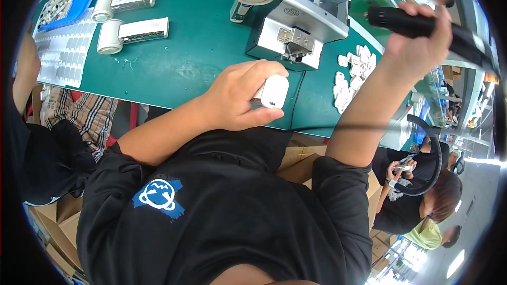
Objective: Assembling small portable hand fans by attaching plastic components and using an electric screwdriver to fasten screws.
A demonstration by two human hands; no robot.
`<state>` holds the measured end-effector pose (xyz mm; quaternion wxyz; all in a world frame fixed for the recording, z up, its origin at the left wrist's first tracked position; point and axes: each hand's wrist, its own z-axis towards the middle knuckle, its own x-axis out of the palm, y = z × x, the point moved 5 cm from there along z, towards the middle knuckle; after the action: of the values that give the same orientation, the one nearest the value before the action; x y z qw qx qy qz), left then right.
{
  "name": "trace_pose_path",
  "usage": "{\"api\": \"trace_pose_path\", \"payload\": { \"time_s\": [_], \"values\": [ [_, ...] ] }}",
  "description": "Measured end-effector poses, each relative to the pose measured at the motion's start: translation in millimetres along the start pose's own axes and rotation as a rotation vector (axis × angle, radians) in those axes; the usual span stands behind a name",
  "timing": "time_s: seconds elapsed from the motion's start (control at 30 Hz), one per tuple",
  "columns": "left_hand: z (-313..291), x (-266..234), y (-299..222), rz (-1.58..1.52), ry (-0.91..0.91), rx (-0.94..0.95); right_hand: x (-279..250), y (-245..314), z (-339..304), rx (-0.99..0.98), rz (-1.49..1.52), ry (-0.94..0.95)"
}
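Observation:
My left hand is closed around a small white rounded plastic casing, held above the front edge of the green table. A small dark slot shows in its end face. My right hand is raised at the upper right, its fingers wrapped round a black cylindrical handheld tool. The tool's tip points left, and its other end runs on to the right, past my hand. Behind my left hand stands a grey metal bench machine with a small clamp-like fixture at its front.
Several white casings lie heaped right of the machine. Two white handheld fans lie at the left, near a blue tray of small parts and a white sheet. A black cable hangs over the edge. People sit at both sides.

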<state>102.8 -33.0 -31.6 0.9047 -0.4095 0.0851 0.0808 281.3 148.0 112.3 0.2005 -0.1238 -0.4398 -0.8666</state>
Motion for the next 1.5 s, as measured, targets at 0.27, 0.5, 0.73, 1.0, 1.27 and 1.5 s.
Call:
{"api": "trace_pose_path", "payload": {
  "time_s": [0.27,0.5,0.73,1.0,1.27,1.5],
  "values": [
    [1,-4,3,0.042,0.010,0.000,16,-2,-10,0.038,-0.011,0.049],
    [-2,-10,7,-0.011,-0.028,0.016,35,-21,-75,0.166,0.055,0.307],
    [-11,-9,14,-0.158,-0.053,-0.071,36,-49,-96,0.176,-0.004,0.242],
    [-1,-4,6,-0.061,-0.052,0.013,28,-31,-102,0.373,0.146,0.442],
    [8,16,-8,0.010,-0.029,0.023,38,32,-111,0.214,0.218,0.549],
    [2,21,0,0.068,0.099,-0.028,48,30,-120,0.186,0.213,0.559]
  ]
}}
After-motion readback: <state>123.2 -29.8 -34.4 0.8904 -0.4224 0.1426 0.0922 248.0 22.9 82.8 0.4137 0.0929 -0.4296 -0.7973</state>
